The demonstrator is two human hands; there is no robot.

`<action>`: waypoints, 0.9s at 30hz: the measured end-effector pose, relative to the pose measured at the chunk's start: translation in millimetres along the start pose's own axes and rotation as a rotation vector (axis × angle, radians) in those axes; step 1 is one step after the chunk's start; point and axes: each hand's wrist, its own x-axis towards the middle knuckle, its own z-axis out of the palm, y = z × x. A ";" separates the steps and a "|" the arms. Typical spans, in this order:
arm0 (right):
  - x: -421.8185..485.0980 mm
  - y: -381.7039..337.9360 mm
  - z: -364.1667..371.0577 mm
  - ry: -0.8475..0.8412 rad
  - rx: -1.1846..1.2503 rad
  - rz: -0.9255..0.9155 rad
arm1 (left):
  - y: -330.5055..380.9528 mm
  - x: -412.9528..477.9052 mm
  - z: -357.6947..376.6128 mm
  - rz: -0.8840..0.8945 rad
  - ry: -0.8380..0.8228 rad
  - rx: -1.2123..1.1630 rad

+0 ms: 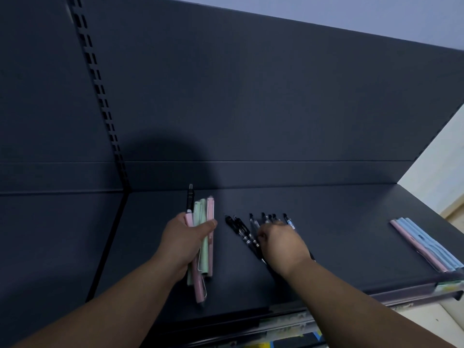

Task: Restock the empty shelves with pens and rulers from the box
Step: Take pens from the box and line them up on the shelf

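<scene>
Where the shelf (pixel 326 257) ends nearest you, a pale label rail (pixel 401 296) runs along its front lip, and both your forearms cross that lip to reach in. Your left hand (pixel 185 243) grips a bundle of pastel pens (pixel 205 257), pink and mint green with smooth matte barrels. It holds them almost upright above the shelf, with the thumb pressed across the front. One slim black pen (pixel 190 199) stands out of the top of that fistful. Just to the right, with a narrow strip of shelf between, your right hand (pixel 281 243) sits knuckles-up on a loose row of black pens (pixel 238 228) lying flat. Its fingers bend down among them, but you cannot tell whether they pinch one. A wide stretch of flat, dark shelf opens to the right of that hand. A clear pack of blue and pink pens (pixel 424 244) lies slanted by the right end. Left of the bundle, more dark surface reaches the seam below the slotted upright (pixel 100 91). Behind everything rises the plain matte back panel (pixel 251 109).
</scene>
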 end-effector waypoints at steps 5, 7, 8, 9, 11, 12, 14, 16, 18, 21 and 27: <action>-10.3 -18.3 -6.9 -0.003 -0.157 0.016 | 1.7 -1.4 -4.7 0.003 -0.008 -0.002; -14.3 -28.2 -8.6 -0.047 -0.238 0.019 | 1.9 -1.9 -6.5 0.005 -0.013 0.001; -15.4 -32.8 -8.8 -0.068 -0.253 0.023 | 1.7 -1.7 -7.6 0.005 -0.014 0.001; -16.3 -37.2 -8.5 -0.087 -0.255 0.034 | 1.7 -1.9 -8.9 0.003 -0.016 0.000; -16.9 -44.1 -6.1 -0.113 -0.217 0.076 | 1.4 -2.1 -11.2 -0.002 -0.022 -0.002; -16.7 -47.2 -5.1 -0.120 -0.177 0.104 | 1.0 -2.2 -12.2 -0.002 -0.025 -0.001; -16.5 -52.2 -2.5 -0.127 -0.087 0.149 | 0.5 -3.0 -14.1 -0.001 -0.030 0.007; -16.9 -54.5 1.2 -0.128 -0.019 0.171 | -0.1 -3.8 -16.0 0.001 -0.034 0.007; -18.3 -53.8 4.0 -0.115 -0.003 0.177 | -0.6 -4.4 -18.1 -0.001 -0.037 0.008; -22.8 -52.7 5.2 -0.117 -0.033 0.177 | -0.6 -5.6 -20.3 -0.006 -0.050 0.007; -21.5 -24.4 -1.1 0.193 0.082 0.224 | -0.2 -5.6 -20.6 -0.014 -0.087 0.004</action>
